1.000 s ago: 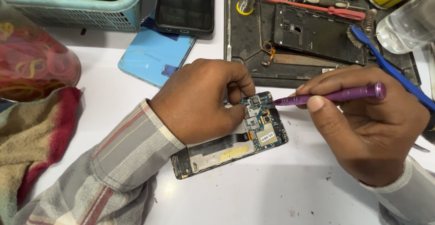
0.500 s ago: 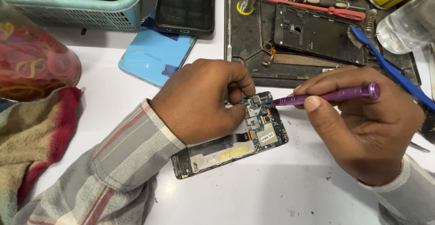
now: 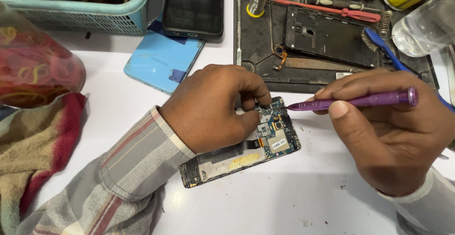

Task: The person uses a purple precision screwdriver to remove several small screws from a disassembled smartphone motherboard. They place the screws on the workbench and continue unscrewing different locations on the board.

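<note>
Here, left hand [image 3: 213,107] pinching opened phone [image 3: 241,147], right hand [image 3: 393,131] clamped on purple screwdriver [image 3: 353,102].

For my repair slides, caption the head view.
Left hand steadies an opened phone while right hand works a purple screwdriver at its board.

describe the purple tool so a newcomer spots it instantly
On the white table, find the opened phone with its bare circuit board. The slim purple metal screwdriver in the right hand points at its top edge; the other screwdrivers are red-handled.
</note>
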